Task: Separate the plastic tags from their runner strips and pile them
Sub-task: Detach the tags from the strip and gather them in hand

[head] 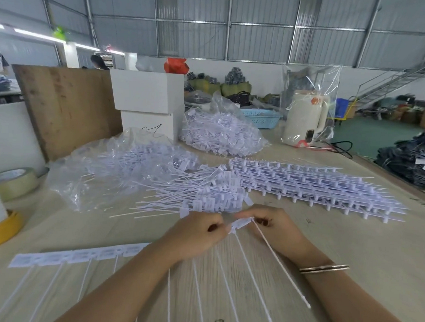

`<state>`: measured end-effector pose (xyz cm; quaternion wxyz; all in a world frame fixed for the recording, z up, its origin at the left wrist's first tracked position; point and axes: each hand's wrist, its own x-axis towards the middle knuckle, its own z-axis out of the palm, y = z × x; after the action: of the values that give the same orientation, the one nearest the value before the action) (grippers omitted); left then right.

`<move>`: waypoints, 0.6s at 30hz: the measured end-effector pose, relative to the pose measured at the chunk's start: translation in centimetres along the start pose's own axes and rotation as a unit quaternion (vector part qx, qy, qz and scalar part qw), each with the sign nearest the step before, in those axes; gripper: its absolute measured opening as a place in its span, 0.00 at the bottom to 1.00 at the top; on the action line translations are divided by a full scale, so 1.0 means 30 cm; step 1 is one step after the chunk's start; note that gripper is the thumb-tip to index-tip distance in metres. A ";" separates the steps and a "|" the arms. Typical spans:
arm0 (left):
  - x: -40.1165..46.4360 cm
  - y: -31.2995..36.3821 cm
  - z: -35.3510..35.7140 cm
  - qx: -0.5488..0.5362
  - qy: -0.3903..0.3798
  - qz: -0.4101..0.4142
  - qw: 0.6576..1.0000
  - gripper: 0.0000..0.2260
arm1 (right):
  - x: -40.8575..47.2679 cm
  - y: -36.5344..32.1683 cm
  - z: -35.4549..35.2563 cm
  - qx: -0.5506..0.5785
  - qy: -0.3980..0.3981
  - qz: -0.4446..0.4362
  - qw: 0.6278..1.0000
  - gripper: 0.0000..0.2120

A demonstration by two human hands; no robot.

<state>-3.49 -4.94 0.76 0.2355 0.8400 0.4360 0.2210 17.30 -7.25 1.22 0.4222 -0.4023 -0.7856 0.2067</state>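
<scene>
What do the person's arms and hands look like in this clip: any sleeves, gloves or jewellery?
Both forearms are bare to the bottom edge of the picture, with no sleeves in view. The left hand and the right hand are ungloved, and no rings can be made out. The right wrist carries thin metal bangles, gold-toned with a darker band between them. The left wrist is bare.

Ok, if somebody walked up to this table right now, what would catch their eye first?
Probably the two hands at the near middle, the left hand and right hand pinching a strip of white plastic tags whose long tails fan toward the viewer. Just beyond lies a loose pile of separated tags, with a neat stack of runner strips to its right and clear bags of tags to its left.
</scene>
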 end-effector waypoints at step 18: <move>-0.009 0.005 -0.047 -0.134 -0.098 0.007 0.986 0.09 | -0.001 0.012 0.008 -0.110 -0.029 -0.030 0.993 0.12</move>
<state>-4.34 -4.94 1.92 0.3856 0.8214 0.3717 0.1958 17.27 -7.06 0.82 0.3587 -0.4164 -0.8270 0.1180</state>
